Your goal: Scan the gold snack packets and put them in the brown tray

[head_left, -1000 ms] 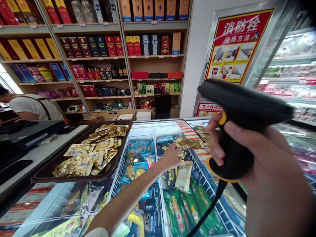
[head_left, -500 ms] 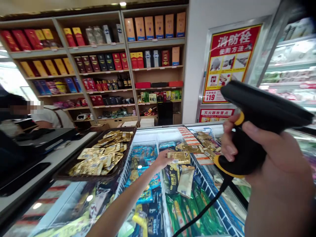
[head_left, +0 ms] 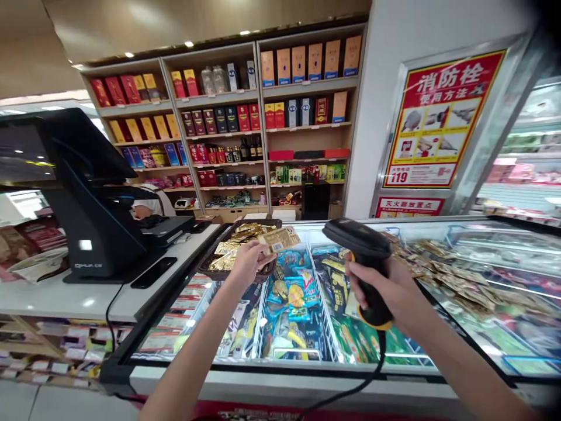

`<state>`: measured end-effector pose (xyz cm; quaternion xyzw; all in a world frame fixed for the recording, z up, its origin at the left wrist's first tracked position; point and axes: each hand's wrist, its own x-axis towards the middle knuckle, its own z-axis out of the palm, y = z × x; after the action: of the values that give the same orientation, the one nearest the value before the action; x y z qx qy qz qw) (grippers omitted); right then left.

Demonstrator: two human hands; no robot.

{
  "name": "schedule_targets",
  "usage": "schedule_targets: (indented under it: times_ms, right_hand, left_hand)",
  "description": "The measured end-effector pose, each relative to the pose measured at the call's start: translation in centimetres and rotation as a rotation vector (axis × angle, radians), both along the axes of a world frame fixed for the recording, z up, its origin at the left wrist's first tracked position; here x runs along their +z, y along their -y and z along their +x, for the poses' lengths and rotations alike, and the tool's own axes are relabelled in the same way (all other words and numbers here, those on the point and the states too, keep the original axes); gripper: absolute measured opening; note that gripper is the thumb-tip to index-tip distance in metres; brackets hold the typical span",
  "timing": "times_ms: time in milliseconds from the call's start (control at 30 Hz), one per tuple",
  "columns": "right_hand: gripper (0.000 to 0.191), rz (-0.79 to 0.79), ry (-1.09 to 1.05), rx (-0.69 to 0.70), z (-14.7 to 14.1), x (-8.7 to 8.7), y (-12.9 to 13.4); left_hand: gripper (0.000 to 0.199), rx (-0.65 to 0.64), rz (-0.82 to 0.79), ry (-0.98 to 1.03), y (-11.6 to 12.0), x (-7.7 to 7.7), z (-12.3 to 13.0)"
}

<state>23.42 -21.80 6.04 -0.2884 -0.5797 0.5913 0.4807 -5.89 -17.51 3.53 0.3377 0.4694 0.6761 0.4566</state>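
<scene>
My left hand (head_left: 248,263) grips a gold foil packet (head_left: 287,237) by its near end, a barcode label showing beside the fingers. The packet is above the edge of a dark basket (head_left: 205,270) that holds many similar gold packets (head_left: 245,234). In my right hand (head_left: 383,286) is a black and yellow barcode scanner (head_left: 363,245), my fingers wrapped round its handle. Its head points left, towards the packet, and its cable runs down over the freezer's front edge. Under both hands lie blue, dark and green ice-cream packs (head_left: 295,292) in white wire bins.
More gold packets (head_left: 451,275) lie on the right side of the chest freezer (head_left: 245,379). A counter at left bears a black checkout terminal (head_left: 87,204) and a phone (head_left: 154,272). Behind it, a person (head_left: 151,199) is partly hidden. Boxed goods fill the back shelves (head_left: 228,134).
My left hand has carried the gold packet from above the freezer bins to the basket. The scanner has moved left and farther from me. The view has shifted, bringing the checkout terminal into sight.
</scene>
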Motion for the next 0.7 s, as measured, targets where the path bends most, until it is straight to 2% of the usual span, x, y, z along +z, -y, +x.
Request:
schedule_targets:
  times_ms: [133,300,500,700]
  right_hand:
    - [0.029,0.039,0.044,0.020,-1.3,-0.1,1.1]
    - [0.020,0.074,0.120,0.007,-2.1,-1.0,1.8]
    - [0.016,0.097,0.175,-0.004,-2.7,-1.1,2.2]
    - [0.014,0.072,0.253,0.023,-2.4,-1.0,1.6]
  left_hand:
    - [0.022,0.041,0.124,-0.052,-0.3,0.7,0.0]
    - [0.039,0.069,0.264,-0.079,-0.9,0.3,0.6]
    - [0.045,0.051,0.252,-0.076,-1.4,-0.5,2.4]
    - [0.044,0.016,0.232,-0.055,-1.4,-0.5,3.0]
